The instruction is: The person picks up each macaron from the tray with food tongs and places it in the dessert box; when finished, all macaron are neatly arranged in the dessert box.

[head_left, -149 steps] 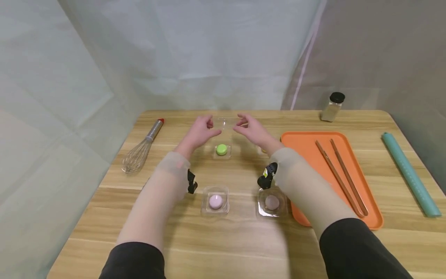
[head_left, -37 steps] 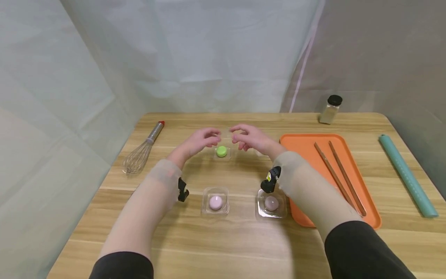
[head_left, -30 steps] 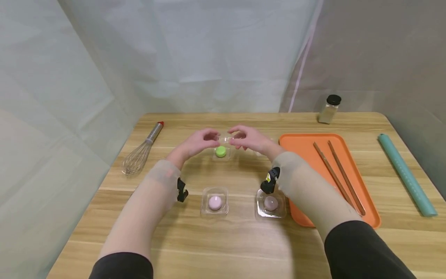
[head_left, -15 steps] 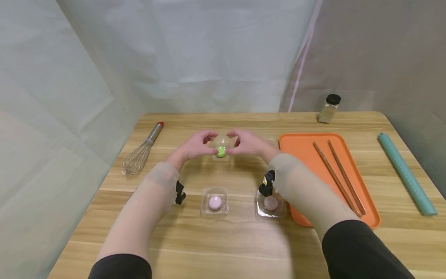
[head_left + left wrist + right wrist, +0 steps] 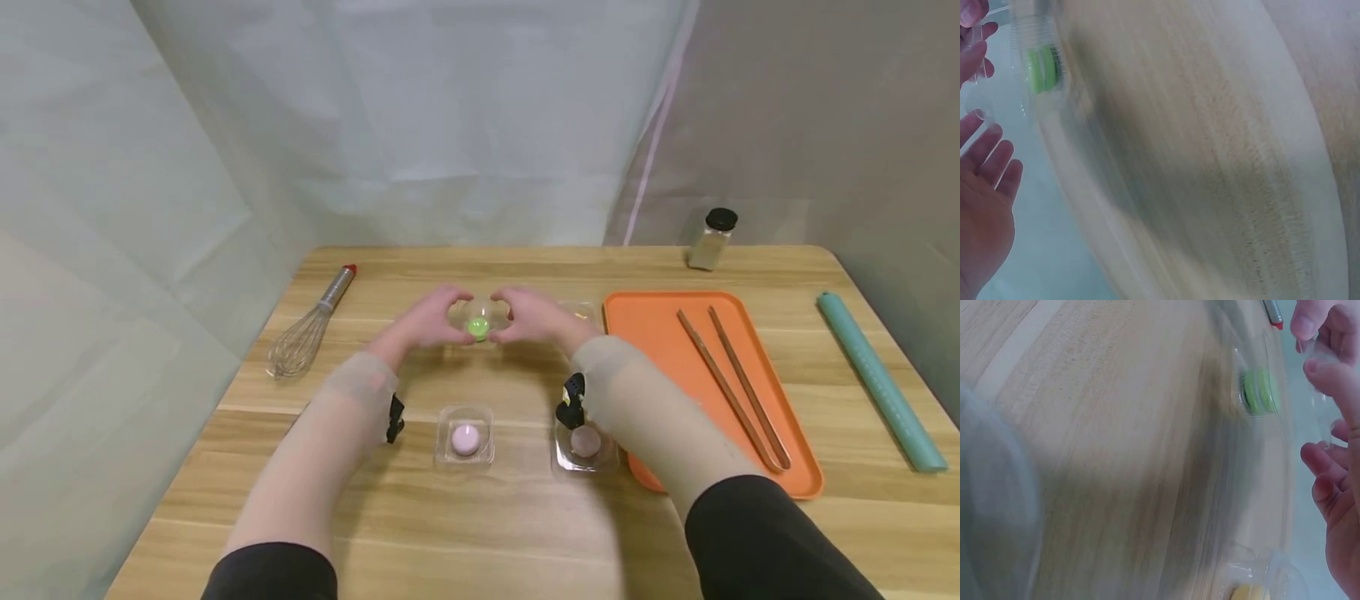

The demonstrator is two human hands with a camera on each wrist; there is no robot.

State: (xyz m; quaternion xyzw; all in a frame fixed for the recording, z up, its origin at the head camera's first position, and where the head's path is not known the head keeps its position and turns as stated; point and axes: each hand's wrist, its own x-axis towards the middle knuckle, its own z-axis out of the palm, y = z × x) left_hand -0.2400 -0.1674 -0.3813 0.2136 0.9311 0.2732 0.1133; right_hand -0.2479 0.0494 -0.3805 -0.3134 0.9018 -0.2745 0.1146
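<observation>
In the head view my left hand [image 5: 438, 317] and right hand [image 5: 528, 317] face each other over the back middle of the table. Between them they pinch a clear plastic lid [image 5: 481, 306] by its opposite sides, thumbs nearest me. Directly below, a green macaron [image 5: 478, 328] shows through the plastic. The right wrist view shows this macaron [image 5: 1259, 392] standing in a clear plastic box base, with the lid held over it. The left wrist view also has the macaron [image 5: 1042, 69] in its base, the fingers and lid partly cut off at the edge.
Nearer me, a pink macaron [image 5: 466, 439] and a mauve macaron [image 5: 585, 442] sit in clear boxes. A yellow macaron [image 5: 1250, 592] is in another box at back right. Around lie a whisk [image 5: 303, 333], an orange tray [image 5: 652, 312] with tongs [image 5: 738, 392], a jar [image 5: 708, 242] and a teal roll [image 5: 881, 379].
Both hands have brought the lid from behind the green macaron toward me and down over it. In the last second the hands have shifted their fingers on the lid and lowered slightly.
</observation>
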